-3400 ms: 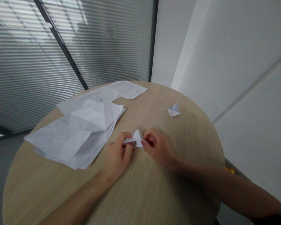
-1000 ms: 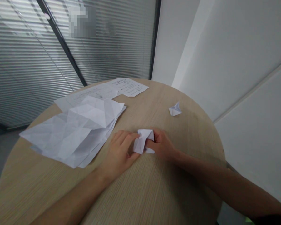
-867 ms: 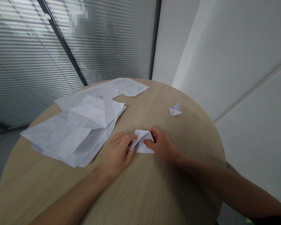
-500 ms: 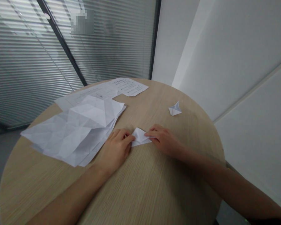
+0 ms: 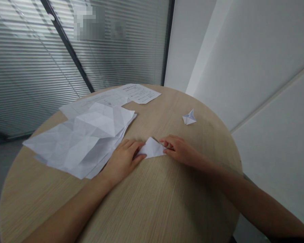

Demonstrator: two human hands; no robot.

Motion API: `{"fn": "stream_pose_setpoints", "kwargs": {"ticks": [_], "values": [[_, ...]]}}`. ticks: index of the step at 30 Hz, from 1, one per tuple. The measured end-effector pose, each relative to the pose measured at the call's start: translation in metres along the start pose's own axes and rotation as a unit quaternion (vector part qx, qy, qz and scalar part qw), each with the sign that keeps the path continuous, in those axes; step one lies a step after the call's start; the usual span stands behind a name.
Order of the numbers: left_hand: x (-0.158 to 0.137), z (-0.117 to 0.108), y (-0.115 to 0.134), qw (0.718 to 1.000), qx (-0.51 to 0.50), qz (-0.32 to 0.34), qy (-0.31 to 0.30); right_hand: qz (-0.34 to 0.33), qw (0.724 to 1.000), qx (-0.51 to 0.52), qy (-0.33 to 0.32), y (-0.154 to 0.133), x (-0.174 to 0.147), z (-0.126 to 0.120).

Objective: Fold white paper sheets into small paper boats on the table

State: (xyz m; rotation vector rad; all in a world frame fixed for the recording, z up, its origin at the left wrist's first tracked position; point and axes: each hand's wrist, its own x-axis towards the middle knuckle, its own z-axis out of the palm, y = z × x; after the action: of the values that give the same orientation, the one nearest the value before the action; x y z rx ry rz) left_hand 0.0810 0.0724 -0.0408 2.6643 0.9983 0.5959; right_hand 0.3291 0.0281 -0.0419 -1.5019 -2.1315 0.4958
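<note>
A small piece of folded white paper lies on the table between my hands, its peak pointing away from me. My left hand grips its left end, thumb at the near edge and fingers over the far side. At the right corner, my right hand has its thumb and fingertips closed on the paper. Part of each end is hidden under the fingers. Beyond my right hand sits a small folded paper shape with a raised point.
Creased white sheets lie in a loose stack left of my left hand. Behind them are printed sheets near the far edge of the round wooden table. Window blinds and a white wall stand beyond.
My left thumb and fingers have shifted slightly left along the paper. My right fingertips have moved right, off its middle to its right corner, so more of the paper shows.
</note>
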Motion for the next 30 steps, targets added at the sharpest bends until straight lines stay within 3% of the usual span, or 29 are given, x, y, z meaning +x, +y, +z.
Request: {"fn": "stream_pose_setpoints", "kwargs": {"ticks": [13, 19, 24, 30], "values": [[0.0041, -0.003, 0.0012, 0.998, -0.053, -0.026, -0.014, 0.038, 0.997, 0.061, -0.004, -0.0006, -0.0001, 0.002], [0.0003, -0.0019, 0.0033, 0.997, -0.037, 0.066, 0.015, -0.018, 0.999, -0.026, 0.019, -0.0039, -0.0016, 0.0031], [-0.003, -0.0072, 0.0078, 0.991, -0.034, 0.128, -0.029, -0.087, 0.995, -0.025, -0.029, -0.0049, -0.0024, -0.0034], [-0.0028, -0.0058, 0.0063, 0.996, -0.04, 0.078, -0.027, 0.001, 1.0, -0.016, -0.009, -0.0098, -0.0027, -0.0021]]}}
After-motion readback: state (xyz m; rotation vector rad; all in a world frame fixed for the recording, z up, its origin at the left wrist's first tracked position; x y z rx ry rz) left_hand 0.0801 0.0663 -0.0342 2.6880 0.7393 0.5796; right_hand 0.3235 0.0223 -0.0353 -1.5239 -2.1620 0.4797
